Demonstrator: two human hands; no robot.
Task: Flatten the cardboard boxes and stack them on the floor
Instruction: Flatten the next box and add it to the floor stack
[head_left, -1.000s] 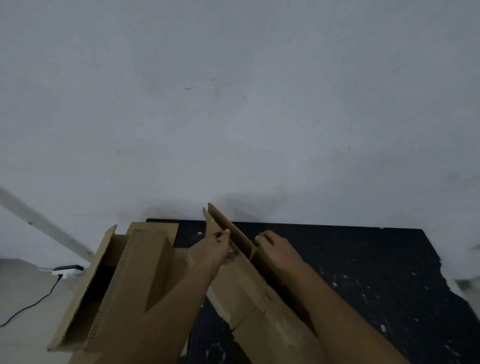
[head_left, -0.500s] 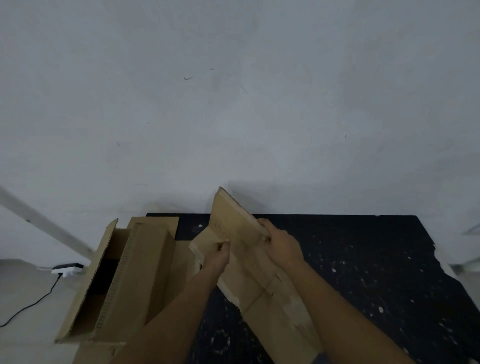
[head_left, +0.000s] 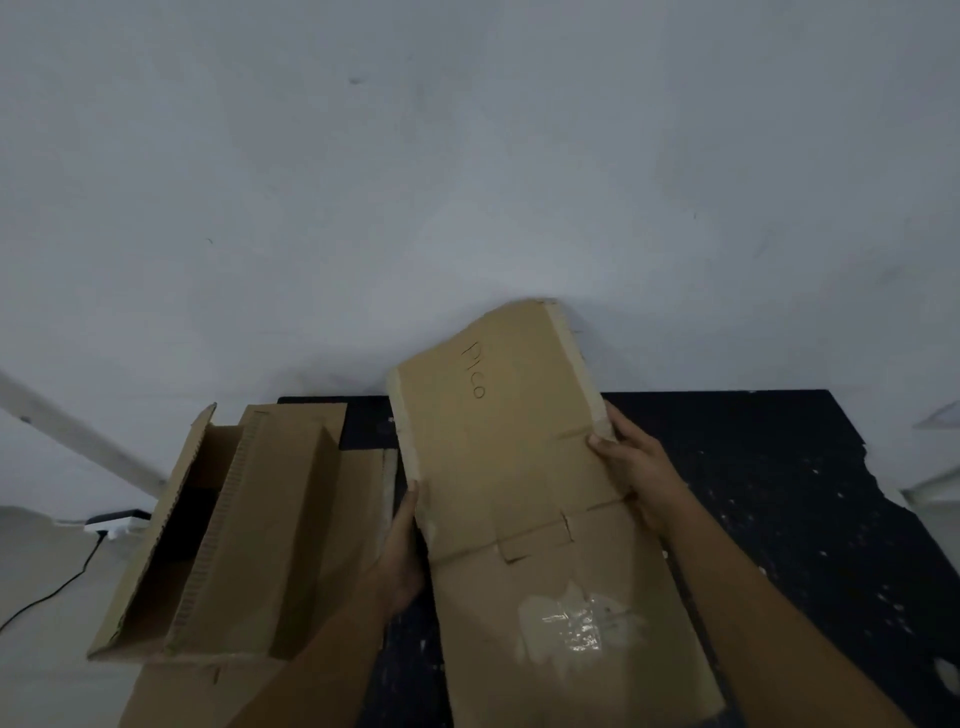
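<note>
I hold a flattened brown cardboard box (head_left: 519, 467) up in front of me, its broad face toward the camera, with handwriting near its top and torn tape lower down. My left hand (head_left: 402, 551) grips its left edge, fingers hidden behind the board. On the opposite edge, my right hand (head_left: 631, 462) grips with the thumb on the front face. A second cardboard box (head_left: 244, 530), still open and boxy, sits to the left on another flat cardboard sheet (head_left: 171, 696).
A black speckled mat (head_left: 779, 519) covers the surface below and to the right. A pale wall (head_left: 467, 182) rises right behind. At far left lie a white power strip (head_left: 117, 522) and a black cable (head_left: 47, 597) on the grey floor.
The box I hold went from a folded, edge-on shape to a flat sheet facing me and rose higher. Both hands slid out to its side edges.
</note>
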